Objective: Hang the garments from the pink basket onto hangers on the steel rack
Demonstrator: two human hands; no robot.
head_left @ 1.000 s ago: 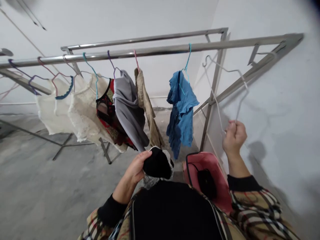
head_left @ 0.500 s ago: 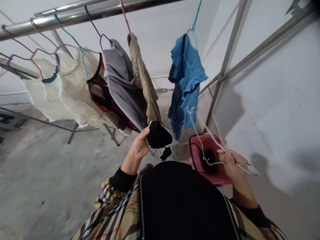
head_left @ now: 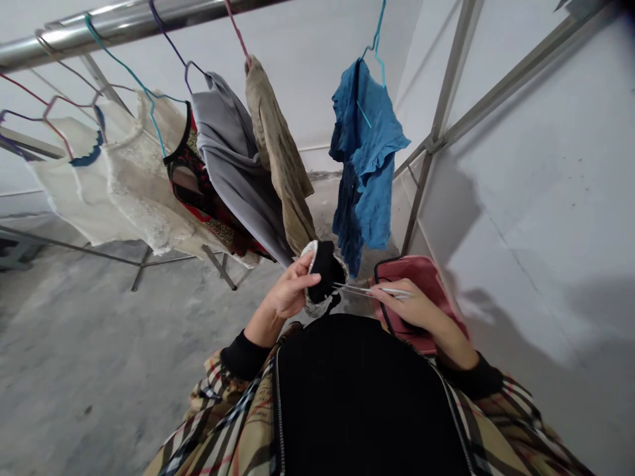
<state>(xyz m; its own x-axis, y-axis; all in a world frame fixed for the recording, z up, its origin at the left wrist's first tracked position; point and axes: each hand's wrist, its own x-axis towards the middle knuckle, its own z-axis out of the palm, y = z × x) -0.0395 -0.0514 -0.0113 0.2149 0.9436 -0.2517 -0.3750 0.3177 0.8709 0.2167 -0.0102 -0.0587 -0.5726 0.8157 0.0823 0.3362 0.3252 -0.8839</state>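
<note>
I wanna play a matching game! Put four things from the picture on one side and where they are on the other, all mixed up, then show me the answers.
Things
1. White hanger
2. Black cloth with pale trim
3. Blue garment
4. Pink container

Places
A. Hanging from a turquoise hanger
B. Held in the left hand
C. Partly hidden behind the right hand and arm, near the wall
D. Held in the right hand

Right pairs: 1-D, 2-B, 3-A, 4-C
</note>
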